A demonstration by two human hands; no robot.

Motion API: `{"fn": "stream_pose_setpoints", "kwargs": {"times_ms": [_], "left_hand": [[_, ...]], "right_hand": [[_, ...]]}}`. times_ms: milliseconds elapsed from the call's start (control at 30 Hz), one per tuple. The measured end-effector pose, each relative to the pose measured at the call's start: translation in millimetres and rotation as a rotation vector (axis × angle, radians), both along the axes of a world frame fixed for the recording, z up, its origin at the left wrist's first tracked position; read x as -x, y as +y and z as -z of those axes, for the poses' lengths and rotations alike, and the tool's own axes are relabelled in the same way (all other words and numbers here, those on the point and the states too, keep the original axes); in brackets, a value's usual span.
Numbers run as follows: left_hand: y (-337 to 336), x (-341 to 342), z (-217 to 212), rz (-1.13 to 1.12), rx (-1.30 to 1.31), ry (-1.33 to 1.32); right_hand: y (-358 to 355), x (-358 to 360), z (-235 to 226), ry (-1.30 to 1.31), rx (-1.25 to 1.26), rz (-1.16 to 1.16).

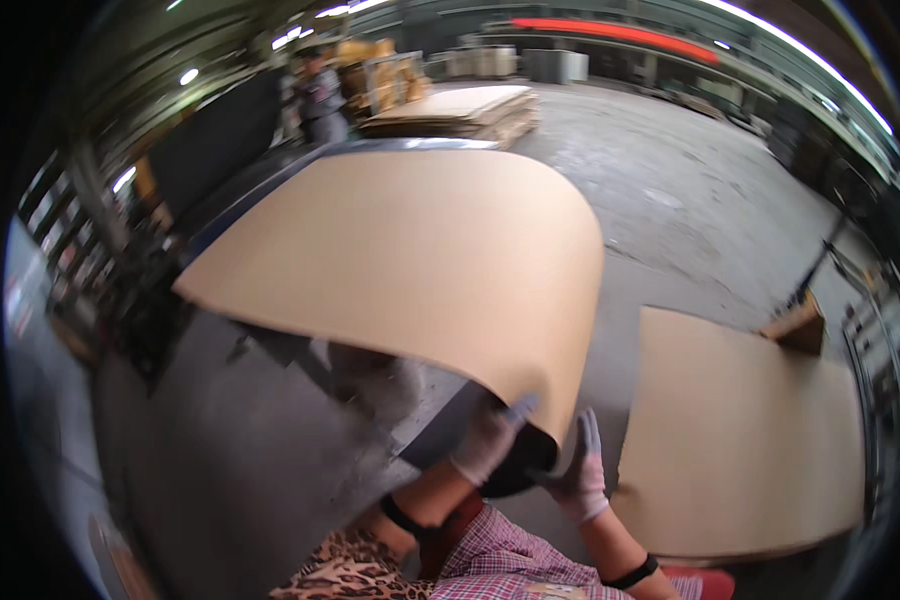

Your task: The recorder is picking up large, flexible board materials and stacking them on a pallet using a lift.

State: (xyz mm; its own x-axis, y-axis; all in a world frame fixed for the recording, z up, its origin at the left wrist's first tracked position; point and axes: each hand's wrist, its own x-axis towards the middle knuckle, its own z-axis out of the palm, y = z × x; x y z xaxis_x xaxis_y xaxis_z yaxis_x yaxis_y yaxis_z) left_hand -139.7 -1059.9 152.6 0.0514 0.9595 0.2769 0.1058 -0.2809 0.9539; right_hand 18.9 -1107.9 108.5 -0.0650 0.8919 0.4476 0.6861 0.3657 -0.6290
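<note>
A large tan sheet (pixel 400 250) with a dark underside lies over a table with a metal rim (pixel 410 145). Its right side bends down in a wide curve. My left hand (pixel 487 445), in a light grey-and-white glove, grips the sheet's near edge, thumb on top and the other fingers hidden beneath. Close to the bent-down part is my right hand (pixel 578 478), gloved alike, with thumb and fingers spread. Whether it touches the sheet I cannot tell.
On the floor at right lies a stack topped by a tan sheet (pixel 745 440), beside a pallet-jack-like handle (pixel 818 265). Farther off are stacked boards (pixel 460 108) and a person (pixel 320 100) beyond the table. Dark, blurred machinery (pixel 130 300) stands at left.
</note>
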Motion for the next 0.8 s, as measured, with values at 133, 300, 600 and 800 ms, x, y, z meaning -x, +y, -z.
{"fn": "stream_pose_setpoints", "kwargs": {"times_ms": [133,300,600,800], "left_hand": [[-59.1,-46.7,13.1,0.400,-0.160,0.043],[0.5,-62.9,58.8,0.849,-0.203,0.058],[112.6,-188.3,-11.4,1.157,-0.132,-0.181],[104.6,-405.3,-124.8,1.262,-0.097,-0.211]], "right_hand": [[-32.2,-27.7,14.7,0.291,0.097,0.160],[-90.2,-116.6,67.8,0.147,0.109,0.306],[-142.1,-146.4,82.9,0.330,-0.031,0.206],[-191.6,-226.3,16.1,0.440,-0.175,0.378]]}}
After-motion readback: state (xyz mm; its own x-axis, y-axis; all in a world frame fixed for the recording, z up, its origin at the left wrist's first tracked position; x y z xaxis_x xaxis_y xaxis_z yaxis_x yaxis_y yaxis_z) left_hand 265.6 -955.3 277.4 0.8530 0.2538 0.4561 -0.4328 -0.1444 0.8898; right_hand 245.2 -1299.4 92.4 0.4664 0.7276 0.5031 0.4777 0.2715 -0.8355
